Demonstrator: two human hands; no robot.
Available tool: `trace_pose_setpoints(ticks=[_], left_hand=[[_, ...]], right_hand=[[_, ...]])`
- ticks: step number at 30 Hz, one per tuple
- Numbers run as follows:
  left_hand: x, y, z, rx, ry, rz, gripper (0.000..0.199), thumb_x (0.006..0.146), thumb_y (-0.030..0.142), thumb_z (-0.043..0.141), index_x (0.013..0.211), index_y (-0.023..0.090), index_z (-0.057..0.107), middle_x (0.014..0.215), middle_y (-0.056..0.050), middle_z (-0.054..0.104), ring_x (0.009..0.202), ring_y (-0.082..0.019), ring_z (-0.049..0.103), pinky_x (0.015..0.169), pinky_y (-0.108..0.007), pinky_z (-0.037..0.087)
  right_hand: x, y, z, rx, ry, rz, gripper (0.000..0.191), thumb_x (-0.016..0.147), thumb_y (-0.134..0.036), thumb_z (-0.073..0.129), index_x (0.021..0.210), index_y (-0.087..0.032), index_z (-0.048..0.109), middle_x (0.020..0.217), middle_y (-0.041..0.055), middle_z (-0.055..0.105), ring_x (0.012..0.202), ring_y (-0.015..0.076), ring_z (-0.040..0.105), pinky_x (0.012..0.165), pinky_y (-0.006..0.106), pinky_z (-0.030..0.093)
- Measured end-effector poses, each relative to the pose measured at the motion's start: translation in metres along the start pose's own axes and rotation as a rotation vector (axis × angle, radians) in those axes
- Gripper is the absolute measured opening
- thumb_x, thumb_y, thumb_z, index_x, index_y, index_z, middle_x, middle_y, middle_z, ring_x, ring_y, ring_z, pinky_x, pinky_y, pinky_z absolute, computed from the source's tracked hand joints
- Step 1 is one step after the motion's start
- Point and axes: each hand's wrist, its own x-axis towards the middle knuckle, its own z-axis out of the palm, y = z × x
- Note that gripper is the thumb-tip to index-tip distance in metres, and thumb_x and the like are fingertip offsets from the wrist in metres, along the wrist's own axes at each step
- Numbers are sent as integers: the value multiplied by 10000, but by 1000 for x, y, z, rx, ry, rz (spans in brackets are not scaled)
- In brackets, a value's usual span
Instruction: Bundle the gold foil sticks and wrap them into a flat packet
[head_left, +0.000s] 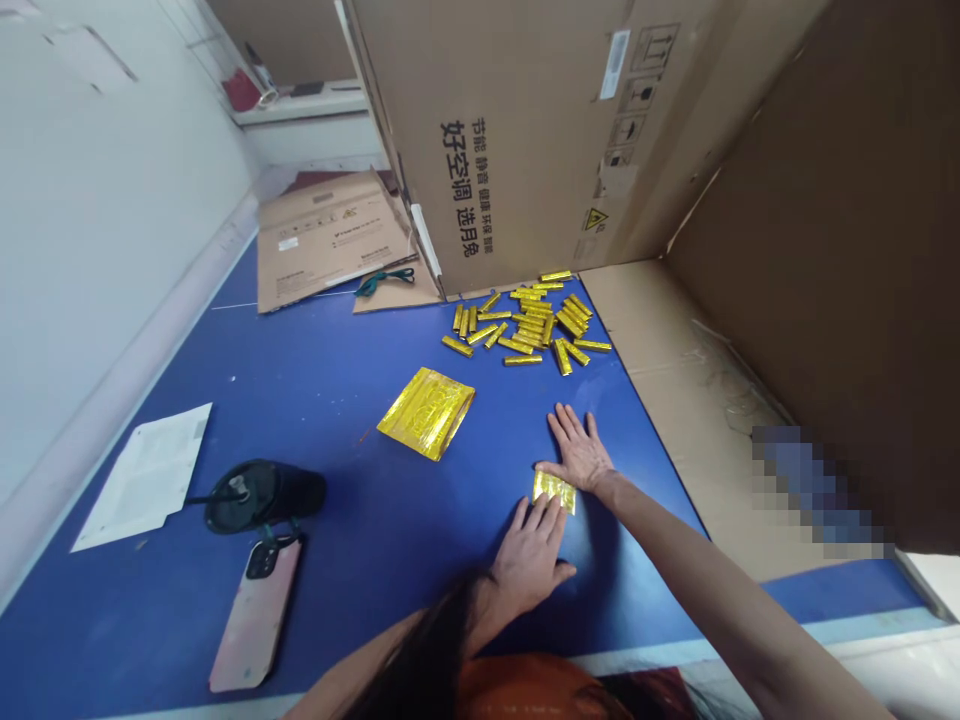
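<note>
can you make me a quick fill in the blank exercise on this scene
1. The left hand and right hand touch the ____ (larger or smaller) of two flat gold pieces.
2. The table top is coloured ____.
3. The phone lies to the ____ (left or right) of both hands.

Missing words: smaller; blue; left.

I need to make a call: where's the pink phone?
In the head view, the pink phone lies at lower left on the blue table, just below the black cup.
</note>
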Motion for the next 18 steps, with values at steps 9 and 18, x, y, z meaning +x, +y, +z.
trace_pose_setpoints(ticks=[9,18], left_hand=[[13,-6,-12,-8,10,31,501,799,422,446,1202,127,409,1226,-91,465,1141,-220,365,1006,-383,201],[22,-25,-27,-46,-23,164,247,820,202,409,1046,142,489,1027,-62,548,990,-193,451,880,-311,342]], right_hand=[[-70,-9,-18,293,128,-124,298,870,-238,357,1006,-228,622,1046,63,635,1017,188,533,929,395,351],[-99,-22,-6,197,41,-175,317,829,-155,423,1102,-212,572,1179,83,559,1127,225,458,965,475,305]])
